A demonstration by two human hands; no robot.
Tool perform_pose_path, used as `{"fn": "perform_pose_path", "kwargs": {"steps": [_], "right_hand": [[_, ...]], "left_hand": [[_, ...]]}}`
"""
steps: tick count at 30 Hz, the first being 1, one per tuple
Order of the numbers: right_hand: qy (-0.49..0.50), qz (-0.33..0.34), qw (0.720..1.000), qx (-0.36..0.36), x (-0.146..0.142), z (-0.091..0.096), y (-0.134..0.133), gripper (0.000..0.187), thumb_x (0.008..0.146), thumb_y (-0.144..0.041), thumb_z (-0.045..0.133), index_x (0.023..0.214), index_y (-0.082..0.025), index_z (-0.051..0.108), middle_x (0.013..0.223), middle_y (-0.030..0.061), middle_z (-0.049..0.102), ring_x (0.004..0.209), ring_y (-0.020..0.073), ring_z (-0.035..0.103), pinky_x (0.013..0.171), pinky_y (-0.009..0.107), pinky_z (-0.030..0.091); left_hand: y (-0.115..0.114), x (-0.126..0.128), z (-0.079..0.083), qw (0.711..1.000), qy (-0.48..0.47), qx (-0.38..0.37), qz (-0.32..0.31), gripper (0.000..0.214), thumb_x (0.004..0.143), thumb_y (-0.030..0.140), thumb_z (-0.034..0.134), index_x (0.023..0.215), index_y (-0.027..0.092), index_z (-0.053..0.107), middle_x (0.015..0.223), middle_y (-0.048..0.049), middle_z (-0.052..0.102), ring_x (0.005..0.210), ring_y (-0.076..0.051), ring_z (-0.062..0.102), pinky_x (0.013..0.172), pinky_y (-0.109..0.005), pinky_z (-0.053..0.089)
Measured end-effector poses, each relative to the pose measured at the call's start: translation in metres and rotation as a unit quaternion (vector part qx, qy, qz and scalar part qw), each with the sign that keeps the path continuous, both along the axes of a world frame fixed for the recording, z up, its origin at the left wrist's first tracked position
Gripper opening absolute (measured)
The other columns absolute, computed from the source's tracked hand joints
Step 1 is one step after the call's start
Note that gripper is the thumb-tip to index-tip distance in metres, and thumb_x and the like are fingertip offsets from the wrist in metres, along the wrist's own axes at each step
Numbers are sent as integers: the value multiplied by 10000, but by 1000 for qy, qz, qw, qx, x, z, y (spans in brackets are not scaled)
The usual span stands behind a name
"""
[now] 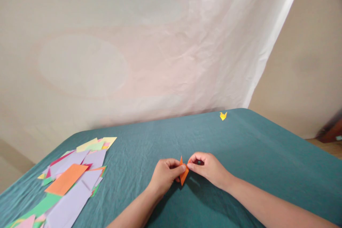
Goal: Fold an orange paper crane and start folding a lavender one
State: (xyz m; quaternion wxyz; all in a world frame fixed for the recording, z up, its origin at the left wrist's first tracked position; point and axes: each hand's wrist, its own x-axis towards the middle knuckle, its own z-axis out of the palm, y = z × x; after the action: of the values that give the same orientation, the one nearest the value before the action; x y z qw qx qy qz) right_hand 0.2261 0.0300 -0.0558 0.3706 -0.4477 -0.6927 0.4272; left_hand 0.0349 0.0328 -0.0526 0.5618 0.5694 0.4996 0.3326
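Note:
A small folded orange paper piece [183, 174] is held upright just above the teal tablecloth [240, 149], near the front middle. My left hand [165, 174] pinches its left side with curled fingers. My right hand [207, 167] pinches its right side between thumb and forefinger. Both hands meet at the paper, fingertips almost touching.
A loose pile of coloured paper sheets [72, 181], lilac, orange, green, pink and yellow, lies at the left of the table. A small yellow folded paper figure [223, 115] sits near the far edge. A creased white sheet [146, 42] hangs behind the table.

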Motion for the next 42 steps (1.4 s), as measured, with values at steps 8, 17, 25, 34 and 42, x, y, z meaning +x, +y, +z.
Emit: {"fn": "perform_pose_path", "kwargs": {"steps": [8, 17, 25, 34, 42], "right_hand": [[0, -1, 1000, -11, -1, 0, 0, 145, 815, -290, 620, 790, -153, 663, 720, 7, 649, 647, 126, 555, 594, 215, 404], [24, 27, 999, -7, -3, 1, -1, 188, 854, -332, 592, 839, -158, 660, 790, 24, 665, 721, 146, 575, 652, 232, 435], [13, 27, 999, -22, -3, 0, -1, 172, 839, -304, 602, 787, -148, 650, 733, 15, 650, 667, 131, 561, 604, 217, 411], [-30, -2, 999, 29, -9, -2, -3, 105, 817, -217, 578, 752, -163, 640, 687, -3, 633, 637, 122, 543, 580, 211, 396], [-20, 19, 999, 35, -8, 2, -3, 167, 857, -281, 565, 775, -163, 651, 734, 8, 650, 701, 142, 570, 635, 226, 416]], "left_hand": [[0, 0, 2, 1000, 3, 0, 0, 295, 670, 403, 715, 670, 108, 705, 589, -34, 637, 490, -97, 507, 498, -212, 387], [-1, 1, 4, 999, 23, 46, 16, 271, 709, 375, 685, 674, 106, 694, 585, -22, 615, 516, -100, 488, 517, -212, 364], [-5, 3, 3, 991, 68, 115, 28, 222, 751, 332, 638, 700, 124, 700, 636, -32, 647, 580, -131, 547, 564, -220, 398], [-9, 7, 5, 981, 119, 149, 44, 220, 774, 328, 598, 677, 145, 675, 611, -21, 624, 572, -135, 530, 544, -215, 377], [-7, 7, 11, 970, 155, 179, 47, 227, 776, 335, 592, 638, 163, 648, 614, -3, 616, 581, -134, 525, 573, -213, 372]]}}
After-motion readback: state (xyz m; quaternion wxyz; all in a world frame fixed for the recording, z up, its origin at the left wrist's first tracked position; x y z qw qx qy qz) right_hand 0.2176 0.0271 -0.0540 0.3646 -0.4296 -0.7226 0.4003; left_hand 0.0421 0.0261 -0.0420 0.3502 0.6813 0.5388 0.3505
